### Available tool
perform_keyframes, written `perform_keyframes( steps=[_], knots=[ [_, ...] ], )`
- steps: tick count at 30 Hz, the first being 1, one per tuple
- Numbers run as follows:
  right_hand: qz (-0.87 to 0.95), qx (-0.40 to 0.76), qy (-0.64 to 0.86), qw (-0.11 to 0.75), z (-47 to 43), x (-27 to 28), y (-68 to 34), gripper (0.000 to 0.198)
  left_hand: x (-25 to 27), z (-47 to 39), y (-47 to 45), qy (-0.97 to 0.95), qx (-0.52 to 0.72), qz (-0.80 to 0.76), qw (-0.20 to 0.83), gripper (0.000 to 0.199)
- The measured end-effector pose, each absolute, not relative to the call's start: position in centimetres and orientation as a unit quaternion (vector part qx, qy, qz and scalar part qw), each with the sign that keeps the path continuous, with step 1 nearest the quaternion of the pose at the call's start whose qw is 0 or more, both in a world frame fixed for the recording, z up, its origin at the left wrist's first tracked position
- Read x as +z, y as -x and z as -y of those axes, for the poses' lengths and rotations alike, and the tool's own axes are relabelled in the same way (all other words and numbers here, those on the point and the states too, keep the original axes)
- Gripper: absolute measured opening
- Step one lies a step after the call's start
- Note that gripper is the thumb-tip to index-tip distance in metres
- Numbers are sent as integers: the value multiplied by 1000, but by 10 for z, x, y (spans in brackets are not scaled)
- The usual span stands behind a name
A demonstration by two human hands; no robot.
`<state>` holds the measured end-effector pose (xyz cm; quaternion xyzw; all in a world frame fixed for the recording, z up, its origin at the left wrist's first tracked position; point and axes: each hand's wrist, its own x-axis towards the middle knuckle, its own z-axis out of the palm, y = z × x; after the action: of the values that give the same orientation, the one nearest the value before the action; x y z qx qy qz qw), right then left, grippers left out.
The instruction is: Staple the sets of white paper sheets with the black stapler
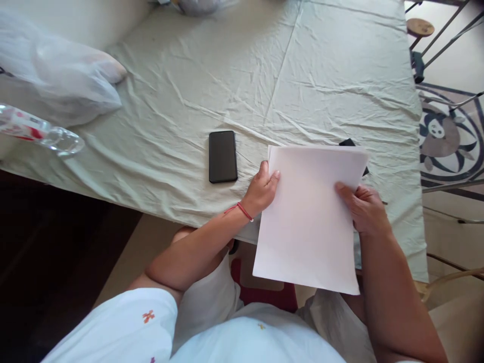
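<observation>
A small stack of white paper sheets (308, 222) is held up over the front edge of the table, its blank face towards me. My left hand (264, 186) grips the left edge, thumb on top and fingers behind. On the right edge, my right hand (365, 206) pinches the sheets the same way. A black smartphone (223, 157) lies on the cloth to the left of my left hand. Partly covered by the paper's upper right corner is a black object (347, 142), whose kind I cannot make out.
A pale green wrinkled cloth (234, 75) covers the table. At the left are a white plastic bag (68, 75) and a clear plastic bottle (45, 132) lying on its side. Beyond the table's right edge stand a round wooden stool (420, 27) and metal frames.
</observation>
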<state>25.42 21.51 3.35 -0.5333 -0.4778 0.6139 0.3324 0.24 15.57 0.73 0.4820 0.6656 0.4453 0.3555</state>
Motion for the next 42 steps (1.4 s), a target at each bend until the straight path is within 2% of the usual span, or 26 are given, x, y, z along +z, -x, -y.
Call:
perform_keyframes(
  steps=[3,6,9,12,17,21,26,34,42],
  knots=[
    [475,612,538,333,-213,36,-253,35,4,-158,-5,-449,502,-617,408,27],
    [458,592,561,353,-213,37,-253,40,4,-159,-10,-355,577,-510,530,41],
    [458,569,572,373,-215,37,-256,41,10,-157,-15,-234,604,-455,611,43],
    [467,564,574,366,-216,35,-261,40,14,-156,-19,-181,617,-460,612,36],
    [508,541,568,355,-223,31,-266,39,6,-154,-24,-208,617,-473,593,35],
    [525,486,569,404,-229,29,-265,32,2,-150,-22,-230,591,-483,604,40],
    [504,484,552,455,-230,30,-263,34,4,-150,-20,-246,572,-472,624,36],
    [516,449,537,494,-225,38,-259,40,10,-151,-24,-246,548,-458,656,60],
    [563,370,558,485,-223,45,-261,42,3,-151,-26,-231,604,-448,618,36]
  ],
)
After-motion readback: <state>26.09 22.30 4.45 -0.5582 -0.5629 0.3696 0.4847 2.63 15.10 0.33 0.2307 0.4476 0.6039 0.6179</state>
